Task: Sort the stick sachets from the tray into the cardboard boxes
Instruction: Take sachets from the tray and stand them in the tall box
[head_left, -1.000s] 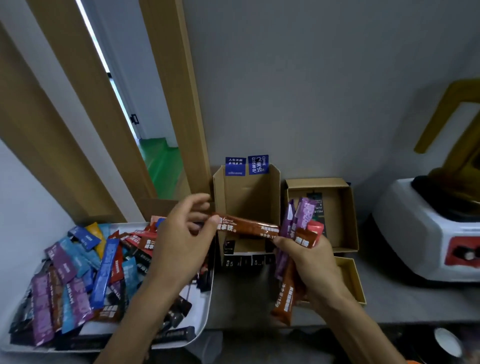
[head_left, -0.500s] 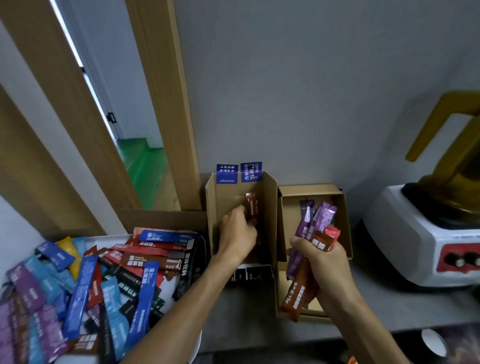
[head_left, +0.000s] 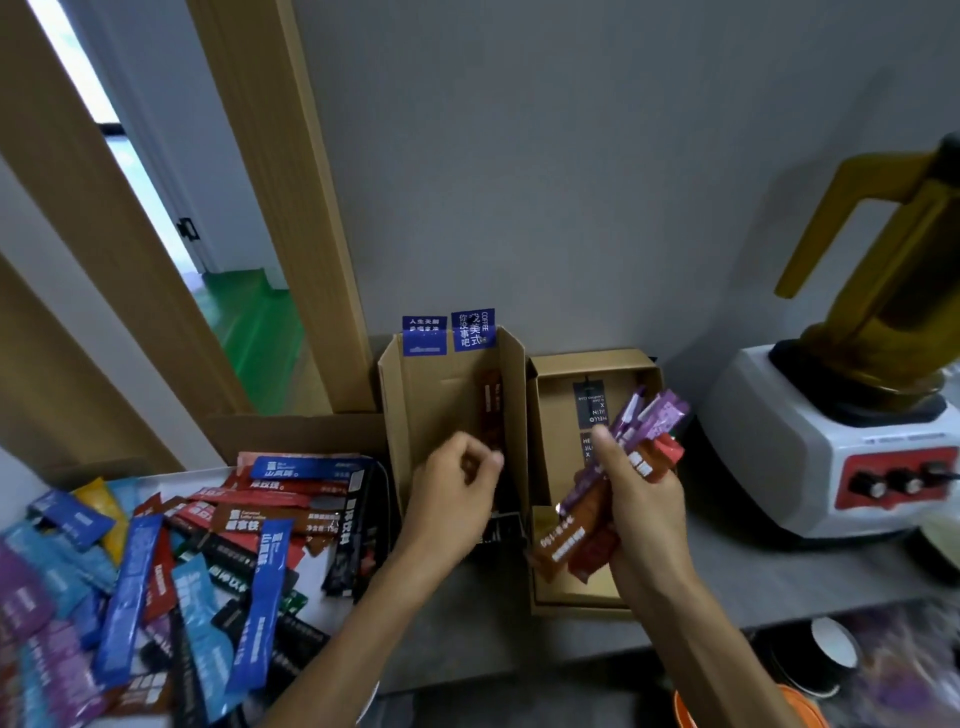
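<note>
Several sachets (head_left: 652, 423) clenched in right hand (head_left: 641, 501) | left hand (head_left: 454, 491) curled by brown sachet (head_left: 491, 410) at 3 o'clock in box (head_left: 441, 395) (pinching? cannot tell) | probably light, floppy, slick: pinch mid-length.

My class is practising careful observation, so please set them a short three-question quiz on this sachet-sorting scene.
1. True or false: the right hand grips several sachets at once.
2. Which colour is the upright sachet standing inside the tall cardboard box? A blue, B brown, C yellow.
3. Fill in: the tray lies on the person's ___ side.

Key: 1 true; 2 B; 3 left.
</note>
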